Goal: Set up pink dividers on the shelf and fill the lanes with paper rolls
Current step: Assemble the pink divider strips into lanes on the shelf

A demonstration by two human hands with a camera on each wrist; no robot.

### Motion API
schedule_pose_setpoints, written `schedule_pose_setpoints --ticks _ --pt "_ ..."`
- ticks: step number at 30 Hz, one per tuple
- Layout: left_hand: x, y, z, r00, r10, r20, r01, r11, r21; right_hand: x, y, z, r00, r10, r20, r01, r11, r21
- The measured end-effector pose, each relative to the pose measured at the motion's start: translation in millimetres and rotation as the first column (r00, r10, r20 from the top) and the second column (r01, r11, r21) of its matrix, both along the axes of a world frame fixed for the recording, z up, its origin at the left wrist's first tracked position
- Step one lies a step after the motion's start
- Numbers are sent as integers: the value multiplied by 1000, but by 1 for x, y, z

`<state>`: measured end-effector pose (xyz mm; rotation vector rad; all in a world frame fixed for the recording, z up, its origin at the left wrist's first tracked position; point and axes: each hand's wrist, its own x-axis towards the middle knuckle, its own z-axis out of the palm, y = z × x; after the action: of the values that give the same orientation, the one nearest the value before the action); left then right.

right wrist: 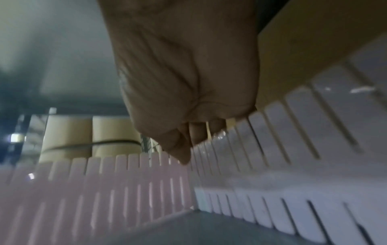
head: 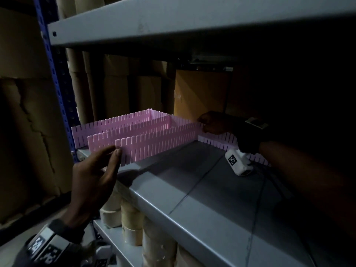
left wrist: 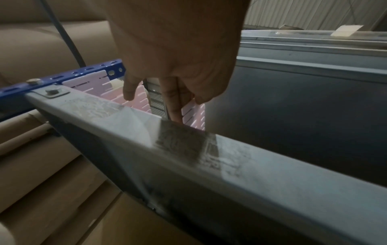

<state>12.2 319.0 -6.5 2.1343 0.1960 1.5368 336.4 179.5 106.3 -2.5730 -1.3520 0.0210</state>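
Observation:
Three long pink slotted dividers stand on the grey shelf point(head: 192, 189), running from its front left toward the back. The nearest divider point(head: 159, 143) meets a pink cross divider point(head: 217, 141) along the back. My left hand point(head: 112, 154) touches the near end of that nearest divider point(left wrist: 194, 114) with straight fingers point(left wrist: 173, 107). My right hand point(head: 202, 124) reaches deep into the shelf, fingers curled, and pinches the top edge where the nearest divider point(right wrist: 125, 190) joins the cross divider point(right wrist: 293, 116). Brown paper rolls point(head: 133, 224) stand on the shelf below.
An upper grey shelf point(head: 173, 20) hangs low overhead. A blue perforated upright point(head: 57, 83) bounds the left side. Tall cardboard tubes point(head: 115, 89) and a brown box point(head: 200, 93) stand behind the dividers. Bare grey shelf lies right of the nearest divider.

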Motion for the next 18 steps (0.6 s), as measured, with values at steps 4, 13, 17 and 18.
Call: schedule_pose_setpoints --ticks 4,13,17,18 --pt "0 -1 -6 1000 6 -11 -6 1000 16 1 5 -1 986 23 164 -11 997 -77" --pt "-7 7 -25 1000 3 16 -3 1000 8 -4 8 7 997 3 80 5 995 -98" --pt "-9 9 -32 1000 0 -3 0 1000 3 0 8 -1 996 27 90 -15 992 -124" --pt "-10 8 -34 1000 -12 -9 11 1000 -13 0 8 -2 995 37 88 -27 992 -120"
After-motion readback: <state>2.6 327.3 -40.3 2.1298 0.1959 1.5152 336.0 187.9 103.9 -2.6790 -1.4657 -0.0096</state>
